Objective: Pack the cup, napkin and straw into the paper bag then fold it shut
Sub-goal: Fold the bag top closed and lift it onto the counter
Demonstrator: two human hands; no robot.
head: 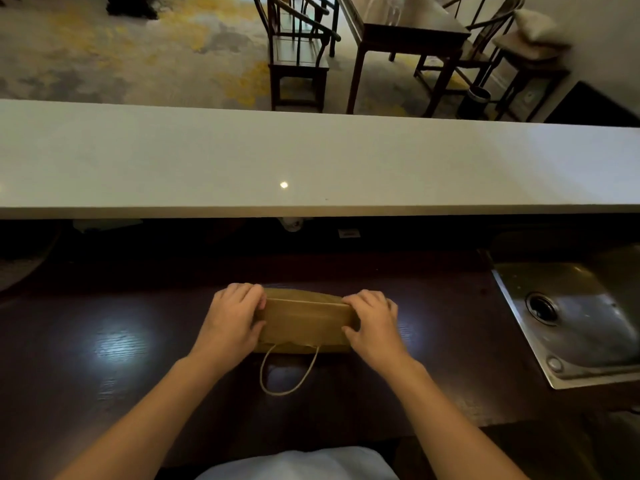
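Observation:
A brown paper bag (304, 322) stands on the dark wooden counter (121, 341), seen from above, its top folded over toward me. A twine handle (289, 374) loops down from the folded flap onto the counter. My left hand (232, 322) grips the bag's left end, fingers curled over the fold. My right hand (372, 323) grips the right end the same way. The cup, napkin and straw are not visible.
A white raised bar top (311, 161) runs across behind the counter. A steel sink (581, 323) with a drain is set in at the right. Dark wooden chairs (298, 53) and a table (408, 32) stand on the carpet beyond.

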